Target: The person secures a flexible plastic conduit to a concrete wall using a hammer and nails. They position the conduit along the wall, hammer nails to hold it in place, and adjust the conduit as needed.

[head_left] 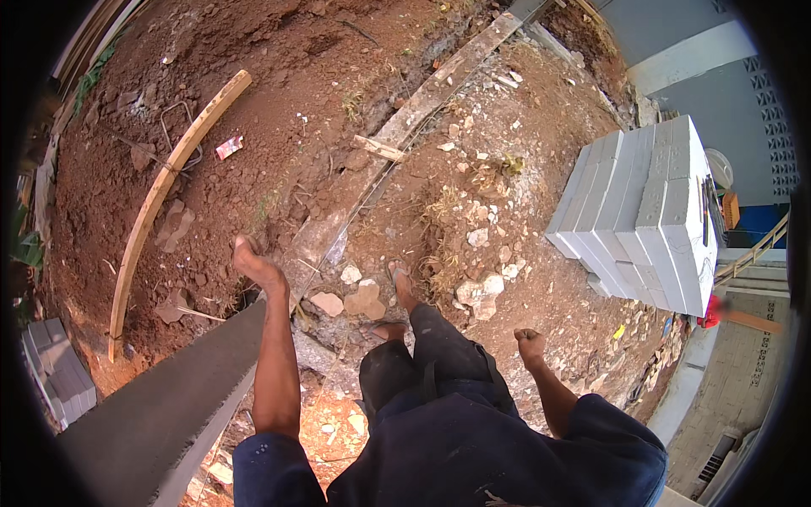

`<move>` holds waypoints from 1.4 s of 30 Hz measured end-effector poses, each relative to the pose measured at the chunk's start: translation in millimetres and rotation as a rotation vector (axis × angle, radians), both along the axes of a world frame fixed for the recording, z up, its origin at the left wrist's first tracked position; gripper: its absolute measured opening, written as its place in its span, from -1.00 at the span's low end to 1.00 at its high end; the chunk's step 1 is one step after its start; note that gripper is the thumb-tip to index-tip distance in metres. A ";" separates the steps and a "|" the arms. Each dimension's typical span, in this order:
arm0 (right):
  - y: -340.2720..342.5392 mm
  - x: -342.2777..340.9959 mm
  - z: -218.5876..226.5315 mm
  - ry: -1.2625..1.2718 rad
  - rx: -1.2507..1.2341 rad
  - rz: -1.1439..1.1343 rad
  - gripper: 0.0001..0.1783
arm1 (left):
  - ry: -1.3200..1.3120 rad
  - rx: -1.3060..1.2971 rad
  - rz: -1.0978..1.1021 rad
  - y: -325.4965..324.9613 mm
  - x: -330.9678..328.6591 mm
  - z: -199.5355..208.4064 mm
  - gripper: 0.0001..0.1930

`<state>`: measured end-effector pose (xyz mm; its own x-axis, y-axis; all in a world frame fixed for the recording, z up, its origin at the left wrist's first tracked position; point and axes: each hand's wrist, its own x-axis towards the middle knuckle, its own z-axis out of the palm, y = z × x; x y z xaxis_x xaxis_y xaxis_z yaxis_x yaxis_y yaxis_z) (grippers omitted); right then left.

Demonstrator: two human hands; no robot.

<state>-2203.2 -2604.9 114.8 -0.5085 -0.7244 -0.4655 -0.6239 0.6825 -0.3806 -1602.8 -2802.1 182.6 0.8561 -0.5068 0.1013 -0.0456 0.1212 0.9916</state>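
My left hand [258, 265] hangs over the dirt beside the end of a smooth grey concrete beam [182, 397], its fingers stretched out and nothing visible in it. Over the rubble on the right, my right hand [530, 345] has its fingers curled in, with nothing showing in them. Neither hand appears to touch anything. Between the hands, my feet [400, 279] stand among broken stones [363, 300] next to a narrow concrete strip [329, 232] that runs away to the upper right.
A tall stack of pale grey blocks [629, 211] stands at right, with a smaller block stack [57, 372] at far left. A long wooden plank [169, 173] lies on the red soil near a bent metal rod [179, 127]. A short wood piece [378, 149] crosses the strip.
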 end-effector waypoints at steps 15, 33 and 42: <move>-211.8 343.3 -244.5 -0.472 0.132 0.668 -0.64 | 0.218 0.523 -0.411 -18.5 -33.1 -252.2 -0.65; -208.4 375.4 -220.7 -1.175 0.204 0.047 -0.71 | -0.239 0.558 -0.503 -47.5 -6.8 -208.5 -0.67; -164.6 59.2 -96.5 -0.365 0.298 0.258 -0.69 | -0.262 -0.061 -0.314 -235.6 -0.1 20.4 -0.86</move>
